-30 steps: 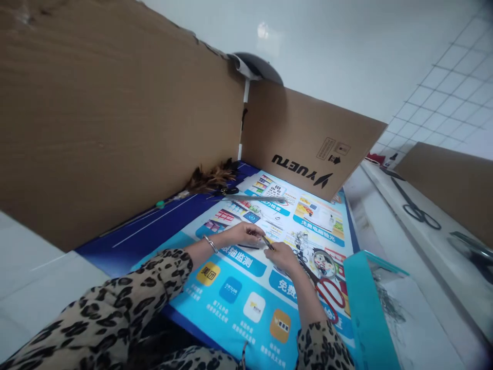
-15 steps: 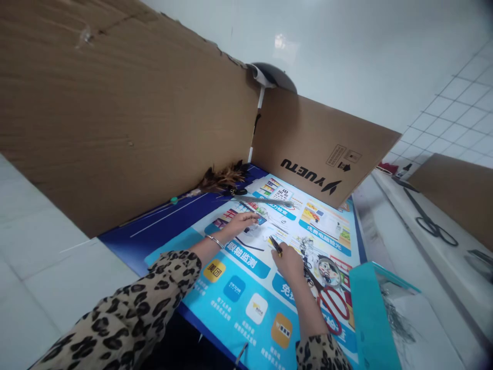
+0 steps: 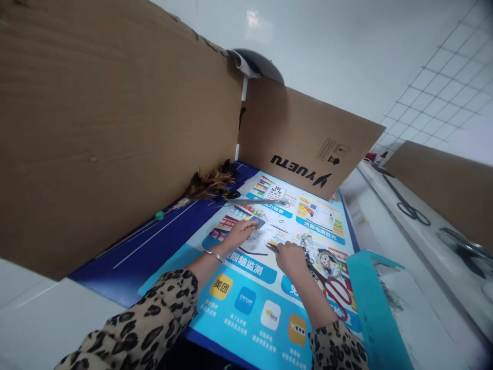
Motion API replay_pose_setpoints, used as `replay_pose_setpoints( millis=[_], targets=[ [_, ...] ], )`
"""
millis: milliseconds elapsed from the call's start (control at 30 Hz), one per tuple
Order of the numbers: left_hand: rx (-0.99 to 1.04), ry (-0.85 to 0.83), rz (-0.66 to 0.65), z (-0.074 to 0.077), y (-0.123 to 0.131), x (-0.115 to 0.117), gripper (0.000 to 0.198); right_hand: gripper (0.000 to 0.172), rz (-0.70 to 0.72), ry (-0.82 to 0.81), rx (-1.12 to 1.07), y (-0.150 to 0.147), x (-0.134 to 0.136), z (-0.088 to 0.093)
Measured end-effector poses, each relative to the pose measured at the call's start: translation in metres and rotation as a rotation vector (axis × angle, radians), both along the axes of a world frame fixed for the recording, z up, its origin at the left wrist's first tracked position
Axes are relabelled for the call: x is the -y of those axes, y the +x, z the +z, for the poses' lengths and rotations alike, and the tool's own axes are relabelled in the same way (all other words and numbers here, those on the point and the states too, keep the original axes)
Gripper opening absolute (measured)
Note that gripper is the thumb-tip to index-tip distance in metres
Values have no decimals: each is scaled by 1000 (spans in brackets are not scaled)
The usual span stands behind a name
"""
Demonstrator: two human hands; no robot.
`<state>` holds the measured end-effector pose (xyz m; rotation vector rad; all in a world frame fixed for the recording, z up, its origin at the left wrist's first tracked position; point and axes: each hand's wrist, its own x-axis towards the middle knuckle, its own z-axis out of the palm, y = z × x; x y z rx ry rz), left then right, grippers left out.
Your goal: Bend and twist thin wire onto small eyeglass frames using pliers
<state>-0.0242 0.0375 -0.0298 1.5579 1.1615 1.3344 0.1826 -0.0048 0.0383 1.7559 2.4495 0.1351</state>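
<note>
My left hand (image 3: 243, 232) is closed in a pinch above the printed poster sheet (image 3: 185, 280); whatever lies between its fingertips is too thin to make out. To its right, my right hand (image 3: 291, 258) grips a small dark-jawed tool that looks like pliers (image 3: 272, 247), tip pointing toward my left hand. Most of the tool is hidden inside the fist. A dark curved wire (image 3: 252, 253) rests on the poster between the hands. Tangled thin wire (image 3: 307, 241) lies beyond my right hand, and red-handled scissors (image 3: 338, 292) are beside the right forearm.
A bundle of thin metal rods (image 3: 258, 202) and brown feathers (image 3: 211, 184) lie farther back. Cardboard walls (image 3: 154, 128) rise on the left and the far side (image 3: 308, 128). At right stands a teal box (image 3: 373, 303) with wire bits; black scissors (image 3: 414, 213) lie on a white surface.
The view has shifted slightly. My right hand has turned, so the tool's tip now points left instead of up and away. My left hand keeps its pinch.
</note>
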Motion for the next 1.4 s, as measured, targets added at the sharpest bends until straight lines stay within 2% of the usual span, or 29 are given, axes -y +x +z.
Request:
replay_pose_setpoints(
  millis=[167, 333, 600, 767, 1000, 1067, 1233, 1400],
  targets=[
    [-27, 15, -23, 6, -2, 4, 28, 21, -4, -31, 38, -9, -5, -2],
    [-75, 25, -26, 10, 0, 6, 24, 20, -13, -67, 25, -5, -12, -4],
    [-195, 124, -30, 19, 6, 12, 21, 24, 9, -122, -70, 14, -16, 13],
    [-369, 270, -135, 20, 8, 14, 26, 24, 30, -167, -131, 17, -15, 14],
    [-462, 288, -187, 26, 7, 18, 24, 22, 36, -167, -204, 19, -13, 12],
    [-421, 258, -197, 28, 7, 19, 22, 21, 47, -157, -224, 19, -12, 10],
    [-56, 4, -244, 34, 8, 20, 16, 20, 101, -97, -305, 22, -13, 8],
    [113, -140, -253, 40, 6, 22, 22, 24, 151, 70, -435, 25, -18, 3]
  ],
)
